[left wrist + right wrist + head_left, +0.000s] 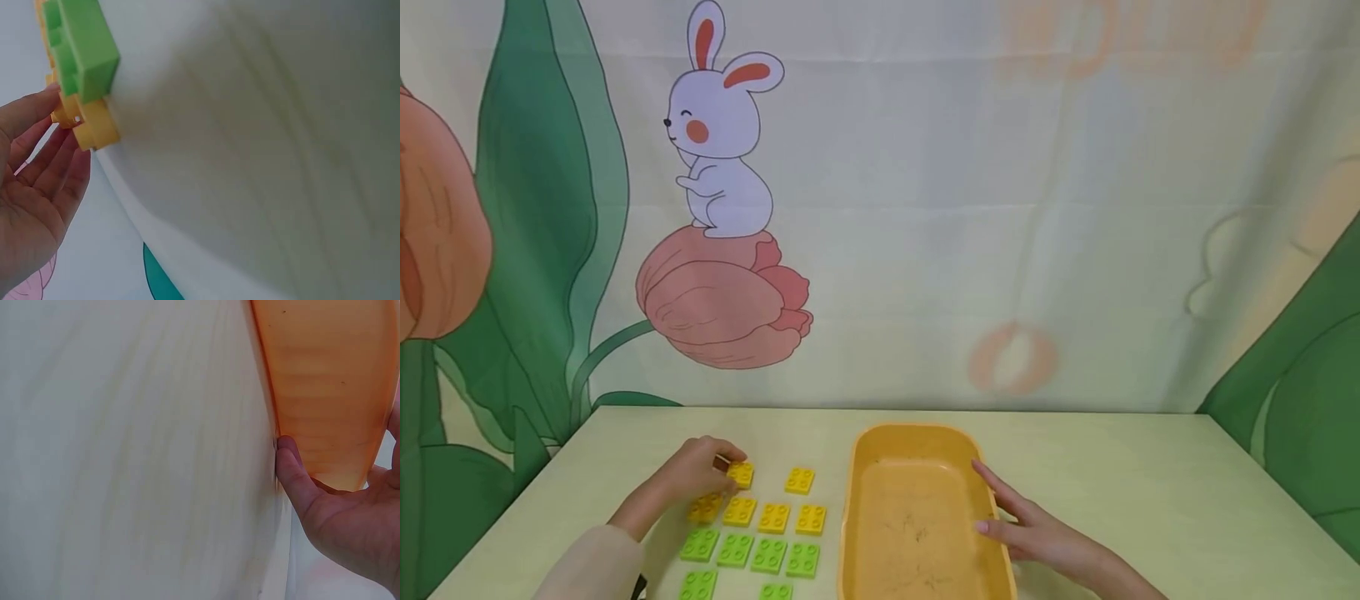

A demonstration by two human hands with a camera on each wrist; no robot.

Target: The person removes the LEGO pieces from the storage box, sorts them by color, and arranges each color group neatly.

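My left hand (696,471) reaches over the far left of the table and pinches a yellow toy brick (741,475) between thumb and fingers. Below it lie a row of yellow bricks (773,517) and rows of green bricks (735,550), studs up. One more yellow brick (800,480) sits apart, to the right of the pinched one. In the left wrist view, a green brick (94,53) partly hides the left fingertips. My right hand (1045,537) grips the right side of a yellow tray (850,508), with fingertips over its rim. The right wrist view shows a digit low against the tray's outer wall (331,394).
The pale table (1150,483) extends to the right of the tray. Behind it hangs a cloth printed with a rabbit (722,125) and tulips. The tray's near end runs out of the head view, and the nearest green bricks are cut off.
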